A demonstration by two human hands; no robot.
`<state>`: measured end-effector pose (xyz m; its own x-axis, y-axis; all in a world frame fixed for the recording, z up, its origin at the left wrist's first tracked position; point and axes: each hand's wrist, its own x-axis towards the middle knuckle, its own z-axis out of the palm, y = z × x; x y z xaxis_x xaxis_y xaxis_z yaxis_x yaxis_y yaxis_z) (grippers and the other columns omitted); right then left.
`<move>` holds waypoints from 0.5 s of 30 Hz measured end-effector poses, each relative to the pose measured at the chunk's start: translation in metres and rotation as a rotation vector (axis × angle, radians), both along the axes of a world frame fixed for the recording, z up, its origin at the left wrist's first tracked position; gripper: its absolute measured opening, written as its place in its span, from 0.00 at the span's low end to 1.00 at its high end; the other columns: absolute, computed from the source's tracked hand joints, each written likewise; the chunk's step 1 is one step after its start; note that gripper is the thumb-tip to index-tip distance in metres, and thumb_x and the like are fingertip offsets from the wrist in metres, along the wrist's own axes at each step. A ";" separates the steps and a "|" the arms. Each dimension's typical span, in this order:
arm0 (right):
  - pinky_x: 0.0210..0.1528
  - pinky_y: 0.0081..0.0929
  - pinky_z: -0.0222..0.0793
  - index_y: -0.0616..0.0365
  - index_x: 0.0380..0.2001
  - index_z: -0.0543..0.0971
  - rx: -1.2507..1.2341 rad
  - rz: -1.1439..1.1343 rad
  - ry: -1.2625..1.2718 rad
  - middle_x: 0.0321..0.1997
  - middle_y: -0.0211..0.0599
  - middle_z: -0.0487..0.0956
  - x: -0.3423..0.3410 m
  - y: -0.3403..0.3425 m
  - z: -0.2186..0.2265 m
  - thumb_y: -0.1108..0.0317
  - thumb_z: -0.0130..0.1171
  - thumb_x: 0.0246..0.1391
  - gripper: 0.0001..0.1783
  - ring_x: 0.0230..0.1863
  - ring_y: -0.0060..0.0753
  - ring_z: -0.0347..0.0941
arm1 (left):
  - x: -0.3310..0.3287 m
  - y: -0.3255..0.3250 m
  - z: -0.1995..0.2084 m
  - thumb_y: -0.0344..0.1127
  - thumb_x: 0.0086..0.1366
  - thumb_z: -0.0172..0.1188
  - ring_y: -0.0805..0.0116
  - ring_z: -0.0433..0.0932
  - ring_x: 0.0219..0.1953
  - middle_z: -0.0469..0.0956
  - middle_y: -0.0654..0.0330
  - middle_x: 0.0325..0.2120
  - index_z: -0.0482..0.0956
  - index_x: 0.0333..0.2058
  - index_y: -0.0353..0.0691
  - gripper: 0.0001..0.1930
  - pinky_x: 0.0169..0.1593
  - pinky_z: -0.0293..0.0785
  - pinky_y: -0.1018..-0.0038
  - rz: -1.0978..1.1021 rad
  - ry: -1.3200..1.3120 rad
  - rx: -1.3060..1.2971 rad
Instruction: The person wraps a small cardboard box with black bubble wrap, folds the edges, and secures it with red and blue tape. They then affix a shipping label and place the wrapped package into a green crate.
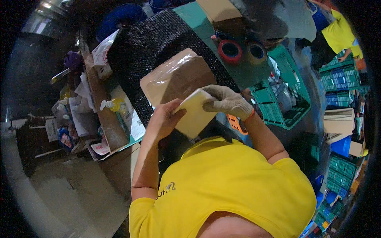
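Between my hands is a flat, pale cream stack [194, 114], like a pad of sheets or labels; its exact kind is unclear. My bare left hand [163, 121] pinches its left edge between thumb and fingers. On my right hand [228, 101] is a light knitted glove, and its fingers close over the stack's upper right corner. Just beyond my hands, a brown parcel [178, 75] with shiny clear tape lies on a black woven mat [154, 35]. An orange-handled object [237, 124] shows below my right wrist, partly hidden.
Right of the mat stand rolls of red tape [229, 51] and tan tape [256, 52]. A green plastic basket [297, 75] holds clear plastic. At left are a yellow pump bottle [115, 105] and hanging papers and bags. Another person in yellow [339, 31] works at the far right near stacked crates.
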<state>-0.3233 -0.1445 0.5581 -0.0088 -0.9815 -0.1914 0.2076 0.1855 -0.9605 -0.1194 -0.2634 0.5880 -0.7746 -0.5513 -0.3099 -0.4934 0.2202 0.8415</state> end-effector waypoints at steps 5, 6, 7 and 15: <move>0.52 0.25 0.65 0.60 0.53 0.70 0.077 0.248 -0.041 0.47 0.34 0.75 -0.032 -0.017 -0.002 0.70 0.61 0.49 0.25 0.47 0.25 0.69 | -0.028 -0.024 0.010 0.27 0.57 0.59 0.71 0.76 0.36 0.80 0.58 0.33 0.77 0.39 0.34 0.10 0.39 0.72 0.74 -0.036 -0.075 -0.012; 0.52 0.25 0.65 0.60 0.51 0.72 0.063 0.303 -0.048 0.46 0.34 0.76 -0.037 -0.021 -0.005 0.70 0.61 0.50 0.23 0.47 0.24 0.70 | -0.031 -0.027 0.008 0.26 0.57 0.59 0.68 0.78 0.37 0.80 0.56 0.35 0.77 0.39 0.35 0.10 0.38 0.73 0.72 -0.020 -0.029 0.049; 0.52 0.25 0.65 0.60 0.47 0.75 0.050 0.222 -0.205 0.44 0.33 0.78 -0.042 -0.022 -0.007 0.71 0.60 0.50 0.19 0.45 0.22 0.70 | -0.034 -0.030 0.006 0.23 0.52 0.62 0.65 0.75 0.44 0.75 0.55 0.45 0.72 0.48 0.36 0.21 0.43 0.73 0.72 -0.056 0.167 0.004; 0.41 0.18 0.70 0.66 0.40 0.78 -0.069 0.172 -0.603 0.38 0.33 0.79 -0.073 -0.007 -0.070 0.67 0.63 0.39 0.21 0.38 0.23 0.74 | -0.046 -0.021 -0.029 0.20 0.49 0.64 0.62 0.73 0.48 0.73 0.50 0.45 0.71 0.47 0.38 0.24 0.50 0.71 0.70 0.028 0.332 0.291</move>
<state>-0.3959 -0.1510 0.4884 0.2398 -0.9695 -0.0500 0.6892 0.2063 -0.6946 -0.1649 -0.2841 0.5590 -0.8441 -0.5005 -0.1924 -0.1885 -0.0590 0.9803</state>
